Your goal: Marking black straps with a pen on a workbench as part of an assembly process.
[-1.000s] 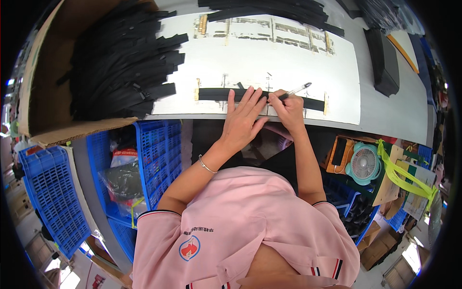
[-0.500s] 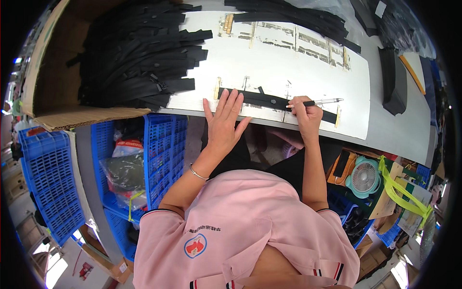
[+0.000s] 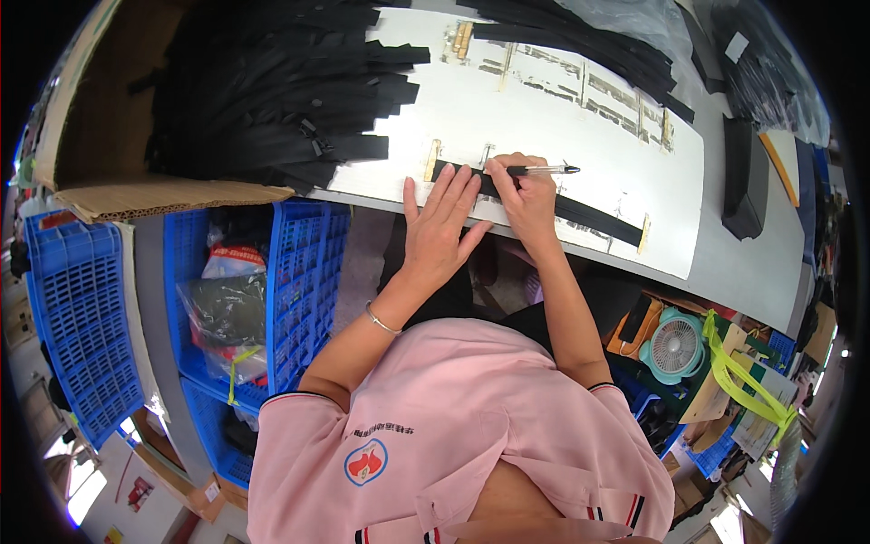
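Observation:
A black fabric strip (image 3: 594, 218) lies along the near edge of a white board (image 3: 666, 186), between two yellowish end marks. My left hand (image 3: 439, 218) rests flat over the strip's left part, fingers stretched out and slightly spread. Close beside it, my right hand (image 3: 527, 195) grips a pen (image 3: 544, 170) with a clear barrel and dark end, the barrel pointing right. The right hand's fingertips are at the strip, just right of my left fingers. They hide the pen's tip and the strip's middle part.
At the left, a cardboard box (image 3: 172, 201) on its side holds a heap of black strips (image 3: 272, 100). More black strips (image 3: 598, 45) lie along the board's far edge. Blue crates (image 3: 313, 290) stand below left. A small turquoise fan (image 3: 672, 346) sits below right.
My right hand has moved left along the strip with the pen, coming close to my left hand. The left hand still lies flat on the strip. The whole view has shifted slightly.

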### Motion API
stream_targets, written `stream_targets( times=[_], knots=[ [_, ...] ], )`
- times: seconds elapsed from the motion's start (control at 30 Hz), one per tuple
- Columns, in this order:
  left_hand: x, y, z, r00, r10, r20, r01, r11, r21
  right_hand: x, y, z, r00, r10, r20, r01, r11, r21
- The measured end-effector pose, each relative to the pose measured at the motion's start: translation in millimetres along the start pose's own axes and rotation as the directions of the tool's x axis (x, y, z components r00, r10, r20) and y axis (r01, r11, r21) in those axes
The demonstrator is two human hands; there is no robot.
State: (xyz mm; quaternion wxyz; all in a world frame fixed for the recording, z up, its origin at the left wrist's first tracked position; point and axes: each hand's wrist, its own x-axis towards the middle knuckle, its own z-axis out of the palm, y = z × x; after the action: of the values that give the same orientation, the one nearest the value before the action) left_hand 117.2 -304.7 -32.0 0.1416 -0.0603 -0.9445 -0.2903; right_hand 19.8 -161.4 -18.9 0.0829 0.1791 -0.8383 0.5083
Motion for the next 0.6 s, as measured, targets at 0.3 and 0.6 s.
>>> stream_targets(
  times=[0.3, 0.6],
  knots=[
    [-0.5, -1.1, 0.8, 1.000, 0.001, -0.017, -0.002, 1.000, -0.020, 1.1, -1.2, 0.3, 0.998, -0.070, 0.007, 0.070, 0.992, -0.109],
    [-1.0, -2.3, 5.2, 1.000, -0.003, -0.030, 0.003, 1.000, -0.015, 1.2, 2.6, -11.3, 0.971, -0.193, 0.141, 0.193, 0.981, 0.013]
  ],
)
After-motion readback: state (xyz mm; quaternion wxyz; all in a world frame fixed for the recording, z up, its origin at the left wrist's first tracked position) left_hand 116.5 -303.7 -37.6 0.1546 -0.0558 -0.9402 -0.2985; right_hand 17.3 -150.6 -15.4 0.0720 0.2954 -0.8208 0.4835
